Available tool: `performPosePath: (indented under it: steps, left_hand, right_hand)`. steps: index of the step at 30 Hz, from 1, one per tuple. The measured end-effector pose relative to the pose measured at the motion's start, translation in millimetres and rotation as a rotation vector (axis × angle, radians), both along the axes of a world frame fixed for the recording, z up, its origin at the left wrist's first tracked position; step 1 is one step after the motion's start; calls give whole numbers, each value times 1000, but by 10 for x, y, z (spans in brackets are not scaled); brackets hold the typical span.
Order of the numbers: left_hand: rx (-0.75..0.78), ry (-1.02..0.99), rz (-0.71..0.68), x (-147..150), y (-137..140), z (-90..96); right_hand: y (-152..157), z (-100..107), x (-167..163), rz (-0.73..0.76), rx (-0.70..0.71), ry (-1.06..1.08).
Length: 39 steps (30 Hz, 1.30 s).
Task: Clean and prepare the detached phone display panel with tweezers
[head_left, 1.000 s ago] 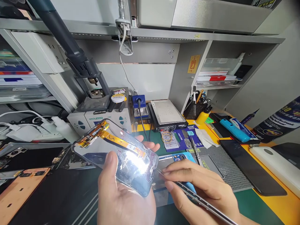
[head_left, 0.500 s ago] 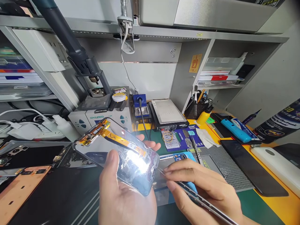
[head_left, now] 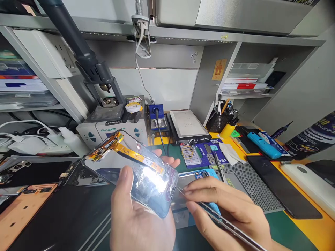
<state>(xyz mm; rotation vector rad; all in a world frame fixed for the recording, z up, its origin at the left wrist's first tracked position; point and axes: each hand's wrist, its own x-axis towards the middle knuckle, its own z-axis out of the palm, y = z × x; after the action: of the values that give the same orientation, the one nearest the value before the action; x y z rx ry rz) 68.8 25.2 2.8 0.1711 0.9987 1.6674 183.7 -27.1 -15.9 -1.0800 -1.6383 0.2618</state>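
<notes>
In my left hand (head_left: 141,216) lies a phone screen (head_left: 154,195), tilted, its back side up with a bright glare on it. An orange flex cable (head_left: 138,157) runs along it to a small circuit section at the far left end. My thumb presses on the near edge, and fingertips show beyond the far edge. My right hand (head_left: 227,209) pinches a pair of metal tweezers (head_left: 222,223), whose tips are close to the screen's right end; whether they touch it I cannot tell. Under the right hand, a blue-edged holder (head_left: 214,172) is partly hidden.
A dark phone (head_left: 282,184) lies at right beside a perforated metal mat (head_left: 248,174). Behind stand a heating plate (head_left: 188,125), a soldering station (head_left: 157,118) and a pen cup (head_left: 220,122). A copper-coloured panel (head_left: 23,209) lies at left, near a black arm stand (head_left: 89,66).
Almost nothing differs. The view has shifted very slightly, while both hands keep their grip and the tweezers stay by the screen's right end.
</notes>
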Motion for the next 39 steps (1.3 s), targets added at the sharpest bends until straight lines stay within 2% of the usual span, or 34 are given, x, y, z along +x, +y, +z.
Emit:
performPosePath:
  steps: [22,28,39]
  left_hand:
    - [59,20,-84,3,27,-29]
    - [77,24,-56,10,27,-27]
    - [39,1,-61,32,21,-17]
  right_hand:
    - [-23,-3,31,19,45,-42]
    - [-1,-60,29,42,87,-42]
    - [-10,-30,55,79,146,-174]
